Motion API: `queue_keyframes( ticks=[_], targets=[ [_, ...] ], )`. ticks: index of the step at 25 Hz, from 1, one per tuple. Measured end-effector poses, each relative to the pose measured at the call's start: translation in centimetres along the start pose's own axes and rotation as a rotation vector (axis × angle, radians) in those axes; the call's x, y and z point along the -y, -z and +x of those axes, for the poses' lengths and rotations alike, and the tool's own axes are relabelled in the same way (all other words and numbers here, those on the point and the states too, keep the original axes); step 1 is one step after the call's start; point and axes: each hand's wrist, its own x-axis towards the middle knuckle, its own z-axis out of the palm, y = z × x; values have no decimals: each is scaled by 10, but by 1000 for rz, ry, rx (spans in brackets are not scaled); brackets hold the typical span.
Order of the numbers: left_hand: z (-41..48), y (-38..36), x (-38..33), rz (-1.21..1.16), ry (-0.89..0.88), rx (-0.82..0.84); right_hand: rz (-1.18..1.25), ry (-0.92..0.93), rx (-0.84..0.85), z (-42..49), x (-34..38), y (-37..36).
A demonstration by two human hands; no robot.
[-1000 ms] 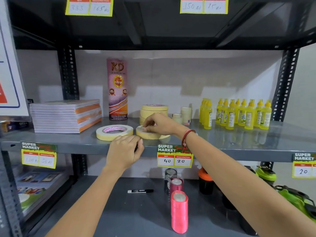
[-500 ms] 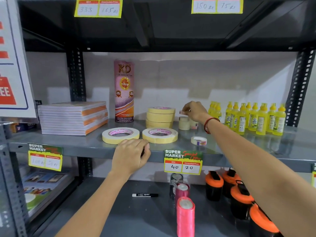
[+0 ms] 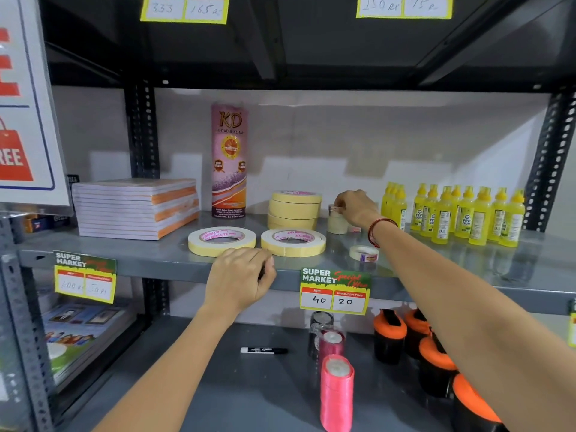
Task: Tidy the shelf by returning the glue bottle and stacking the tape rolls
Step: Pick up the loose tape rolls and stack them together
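At frame centre, what seems a small tape roll (image 3: 336, 209) is pinched by the right hand (image 3: 355, 207) atop a small stack (image 3: 337, 223); the left hand (image 3: 238, 280) is curled, empty, on the shelf (image 3: 156, 263) edge.

A second ago the right hand (image 3: 355, 207) pressed on the wide tape roll (image 3: 293, 242) near the shelf's front edge. It has since left that roll and reached toward the back, fingers now pinching a small roll atop the small tape stack (image 3: 337, 221).
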Motion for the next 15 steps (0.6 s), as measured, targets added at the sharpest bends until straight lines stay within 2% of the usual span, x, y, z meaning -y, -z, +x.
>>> queue_keyframes(
  ticks=[5, 10, 12, 15],
  targets=[
    [0, 0, 0, -2, -9, -11, -14, -2, 26, -6, 1, 6],
    [0, 0, 0, 5, -16, -18, 81, -38, 12, -26, 10, 22],
    [0, 0, 0, 9, -11, -23, -45, -50, 140, -43, 17, 30],
    [0, 0, -1, 15, -6, -29, -203, -55, 424, -68, 34, 47]
  ],
)
